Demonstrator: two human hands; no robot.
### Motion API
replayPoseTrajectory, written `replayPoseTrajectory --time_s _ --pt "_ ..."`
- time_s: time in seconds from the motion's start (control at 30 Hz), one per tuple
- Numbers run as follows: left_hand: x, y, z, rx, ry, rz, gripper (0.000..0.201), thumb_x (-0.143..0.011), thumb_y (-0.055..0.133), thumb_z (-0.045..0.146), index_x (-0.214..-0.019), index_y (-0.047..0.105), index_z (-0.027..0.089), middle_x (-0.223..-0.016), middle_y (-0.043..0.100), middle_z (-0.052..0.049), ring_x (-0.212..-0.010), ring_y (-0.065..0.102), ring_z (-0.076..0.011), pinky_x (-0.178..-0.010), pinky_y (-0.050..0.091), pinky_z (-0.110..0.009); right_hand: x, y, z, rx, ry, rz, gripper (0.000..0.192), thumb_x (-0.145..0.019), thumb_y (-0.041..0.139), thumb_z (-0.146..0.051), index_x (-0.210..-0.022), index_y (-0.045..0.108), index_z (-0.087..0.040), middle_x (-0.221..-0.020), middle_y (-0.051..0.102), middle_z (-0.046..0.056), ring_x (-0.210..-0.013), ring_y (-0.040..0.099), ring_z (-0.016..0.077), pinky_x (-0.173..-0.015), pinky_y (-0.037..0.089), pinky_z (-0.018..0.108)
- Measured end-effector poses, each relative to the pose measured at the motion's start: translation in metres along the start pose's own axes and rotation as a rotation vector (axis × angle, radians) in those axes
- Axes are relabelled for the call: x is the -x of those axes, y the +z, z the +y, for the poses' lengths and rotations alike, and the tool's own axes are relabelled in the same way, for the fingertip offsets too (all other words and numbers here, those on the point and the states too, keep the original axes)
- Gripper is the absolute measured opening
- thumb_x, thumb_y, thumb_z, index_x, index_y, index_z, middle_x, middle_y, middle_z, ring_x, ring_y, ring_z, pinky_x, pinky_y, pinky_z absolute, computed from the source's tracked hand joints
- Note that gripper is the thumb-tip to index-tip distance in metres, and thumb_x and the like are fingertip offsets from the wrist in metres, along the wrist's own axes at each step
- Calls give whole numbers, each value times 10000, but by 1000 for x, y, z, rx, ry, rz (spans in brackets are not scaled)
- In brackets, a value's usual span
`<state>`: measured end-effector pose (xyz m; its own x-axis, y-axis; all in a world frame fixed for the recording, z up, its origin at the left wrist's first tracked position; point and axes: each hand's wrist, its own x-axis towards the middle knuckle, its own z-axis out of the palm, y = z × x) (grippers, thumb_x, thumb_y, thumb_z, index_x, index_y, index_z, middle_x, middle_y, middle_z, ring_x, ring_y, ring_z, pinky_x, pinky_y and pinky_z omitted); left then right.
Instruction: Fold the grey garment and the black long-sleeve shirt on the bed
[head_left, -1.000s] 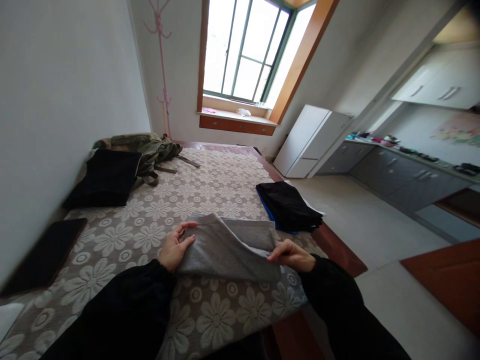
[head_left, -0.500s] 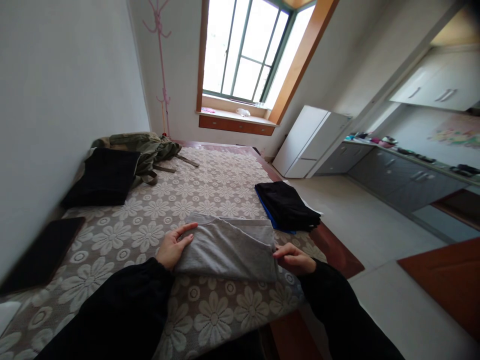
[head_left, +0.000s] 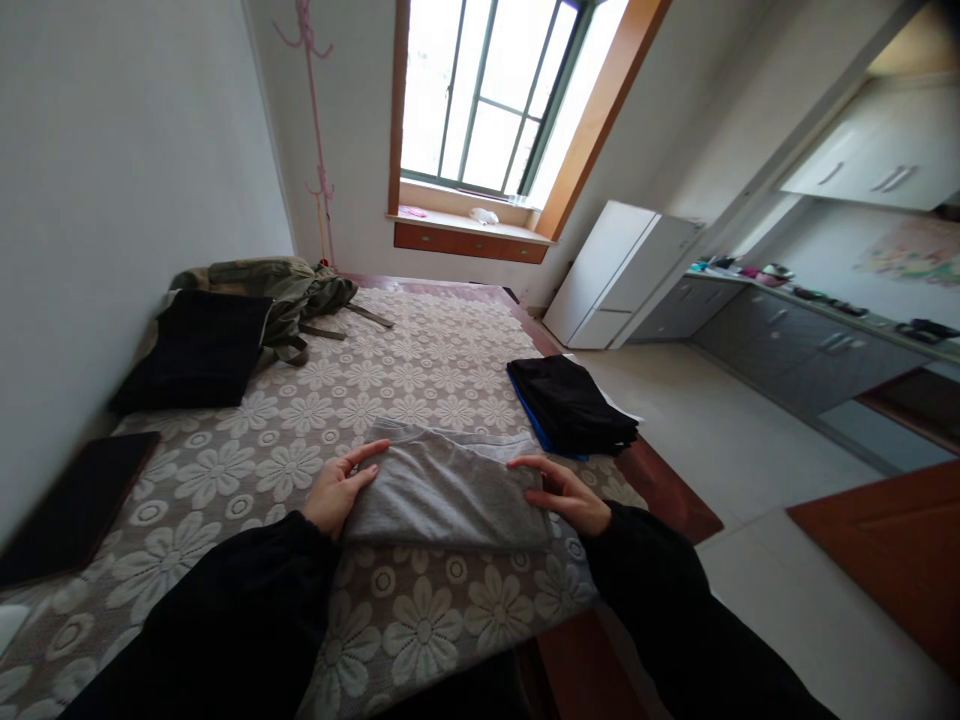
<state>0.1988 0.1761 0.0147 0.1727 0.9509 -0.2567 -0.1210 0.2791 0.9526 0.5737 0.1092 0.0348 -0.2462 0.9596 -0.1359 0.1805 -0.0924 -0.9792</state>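
A folded light grey cloth garment point(head_left: 450, 495) lies in front of me on the flower-patterned tablecloth. My left hand point(head_left: 341, 490) grips its left side, thumb and forefinger on the upper face. At the opposite side, my right hand point(head_left: 562, 492) holds the right end, with its forefinger reaching along the upper fold and its thumb lower down on the cloth. The remaining fingers of both hands are largely hidden. Just beyond my right hand sits a stack of folded black clothes point(head_left: 574, 405), with a blue piece point(head_left: 529, 405) showing beneath.
The patterned tablecloth point(head_left: 424, 625) covers the table. Along the left wall lie a black folded cloth point(head_left: 202, 345), an olive backpack point(head_left: 315, 300) and a dark flat object point(head_left: 79, 500). A pink coat stand point(head_left: 315, 120), white fridge point(head_left: 607, 275) and kitchen counter point(head_left: 795, 350) stand beyond.
My right hand has moved from the garment's right corner inward and up onto its upper fold, its fingers more spread. My left hand keeps its place on the cloth. The view shifts slightly.
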Motion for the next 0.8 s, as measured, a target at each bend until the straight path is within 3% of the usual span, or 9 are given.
replayPoseTrajectory --time_s 0.17,0.23,0.33,0.37,0.43,0.53,0.57,0.7,0.8 --pt "0 -1 -1 -15 12 6 538 -669 817 385 -1175 784 205 -1343 709 -110 -1370 550 -337 -1215 330 -472 14 -7 -16 250 -35 -158 477 -899 720 -462 -1326 713 -250 -1101 740 64 -937 658 233 -864 532 360" --pt "-1 -1 -2 -29 16 8 525 -677 808 374 -1175 785 209 -1330 715 -108 -1358 562 -336 -1213 334 -475 18 -6 -16 170 -41 -139 588 -921 697 -460 -1474 582 -296 -1183 723 60 -966 666 218 -886 535 358" --pt "-1 -1 -3 -37 26 8 498 -691 792 360 -1166 788 212 -1289 735 -107 -1331 585 -331 -1198 358 -473 22 -6 -12 35 -12 -208 817 -929 709 -415 -1629 287 -380 -1399 642 58 -1219 625 229 -1047 472 410" --pt "-2 -1 -3 -35 29 5 488 -696 787 354 -1163 789 213 -1273 742 -106 -1320 594 -328 -1191 368 -471 23 -8 -11 26 4 -244 824 -925 718 -402 -1627 285 -388 -1444 618 60 -1296 587 240 -1099 431 436" --pt "-2 -1 -3 -29 28 5 469 -698 780 344 -1149 793 214 -1258 749 -103 -1308 604 -325 -1183 378 -469 25 -12 -8 45 21 -273 650 -913 730 -421 -1523 516 -349 -1433 635 75 -1348 558 278 -1149 375 476" --pt "-2 -1 -4 -27 26 11 452 -699 771 328 -1136 798 217 -1277 742 -98 -1318 596 -325 -1193 364 -470 25 -18 -8 63 1 -234 362 -891 724 -509 -1131 822 -256 -1299 714 113 -1303 593 338 -1148 374 505" --pt "-2 -1 -4 -27 27 12 450 -699 769 325 -1136 798 218 -1279 742 -96 -1320 594 -323 -1193 363 -469 25 -19 -9 68 4 -230 355 -888 726 -511 -1111 829 -255 -1297 716 114 -1299 596 342 -1150 374 506" --pt "-1 0 -3 -16 33 -1 451 -699 778 319 -1139 797 222 -1282 742 -90 -1301 609 -316 -1166 403 -450 20 -17 -11 96 73 -264 573 -875 765 -445 -1421 642 -321 -1477 610 82 -1357 551 311 -1135 405 467" --pt "0 0 -2 -14 43 -5 432 -703 766 299 -1126 801 219 -1307 731 -87 -1293 615 -317 -1142 434 -436 14 -13 -2 31 118 -212 576 -880 735 -527 -1405 653 -306 -1392 655 84 -1228 624 284 -989 514 405"
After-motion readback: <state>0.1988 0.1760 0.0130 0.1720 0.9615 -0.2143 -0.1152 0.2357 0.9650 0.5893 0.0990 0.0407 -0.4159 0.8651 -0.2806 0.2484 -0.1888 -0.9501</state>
